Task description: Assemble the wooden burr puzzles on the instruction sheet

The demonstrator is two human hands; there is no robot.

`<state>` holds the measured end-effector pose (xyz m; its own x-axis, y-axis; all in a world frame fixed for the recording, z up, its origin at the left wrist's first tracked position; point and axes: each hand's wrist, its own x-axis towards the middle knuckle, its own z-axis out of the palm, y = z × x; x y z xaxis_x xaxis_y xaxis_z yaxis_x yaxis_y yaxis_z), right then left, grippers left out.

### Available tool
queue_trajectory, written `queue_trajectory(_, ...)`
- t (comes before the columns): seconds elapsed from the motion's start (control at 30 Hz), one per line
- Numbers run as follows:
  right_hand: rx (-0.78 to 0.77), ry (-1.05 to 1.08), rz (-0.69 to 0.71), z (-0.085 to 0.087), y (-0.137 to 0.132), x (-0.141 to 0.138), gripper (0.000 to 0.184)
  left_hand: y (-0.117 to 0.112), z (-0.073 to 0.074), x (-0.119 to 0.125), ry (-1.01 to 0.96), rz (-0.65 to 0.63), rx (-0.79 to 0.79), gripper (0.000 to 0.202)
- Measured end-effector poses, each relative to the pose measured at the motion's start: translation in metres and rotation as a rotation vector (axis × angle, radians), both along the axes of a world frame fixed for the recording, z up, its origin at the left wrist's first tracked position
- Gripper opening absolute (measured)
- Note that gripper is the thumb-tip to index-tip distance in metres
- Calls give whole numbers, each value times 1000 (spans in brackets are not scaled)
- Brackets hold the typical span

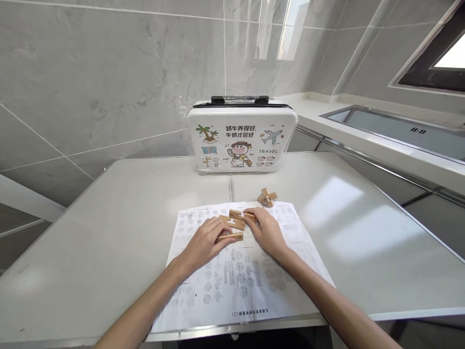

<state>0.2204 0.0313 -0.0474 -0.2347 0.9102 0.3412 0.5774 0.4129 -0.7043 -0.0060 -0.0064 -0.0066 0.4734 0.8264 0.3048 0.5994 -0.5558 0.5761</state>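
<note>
Several notched wooden puzzle pieces (234,222) lie on a printed instruction sheet (240,271) in the middle of the table. My left hand (205,240) rests on the sheet with its fingers pinched on a long wooden bar (229,237). My right hand (265,230) lies on the sheet to the right, its fingertips closed on the end of another wooden piece (250,216). A small assembled wooden cross puzzle (267,197) stands apart, just beyond the sheet's far right corner.
A white case (241,138) with cartoon prints and a black handle stands upright at the table's far edge against the tiled wall. The white table (109,232) has a centre seam. A counter with a recessed steel sink (399,128) runs along the right.
</note>
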Motion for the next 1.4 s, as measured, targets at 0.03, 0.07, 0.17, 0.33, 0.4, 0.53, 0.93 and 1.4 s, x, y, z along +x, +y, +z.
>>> queue_trajectory(0.03, -8, -1, 0, 0, 0, 0, 18, 0, -1, 0, 3, 9, 2, 23)
queue_trajectory(0.07, -14, -3, 3, 1, 0, 0, 19, 1, -1, 0, 7, 14, 7, 23)
queue_trajectory(0.17, -23, -2, 17, 1, 1, 0, 23, 2, -4, -2, 22, 13, 32, 17)
queue_trajectory(0.33, -17, 5, 30, 0, 2, 0, 25, 3, -8, -5, 43, 51, 66, 13)
queue_trajectory(0.4, -12, 7, 45, -1, 2, 0, 26, 3, -9, -5, 49, 74, 55, 14)
queue_trajectory(0.53, -10, -1, 77, -2, 3, -2, 30, 3, -9, -5, 39, 107, 30, 15)
queue_trajectory(0.93, 31, -4, 133, 0, 3, -4, 33, 2, -5, -5, 4, 151, -73, 10)
queue_trajectory(1.4, -7, 84, 130, -1, 6, -4, 30, 7, -1, -5, 124, -47, -47, 81)
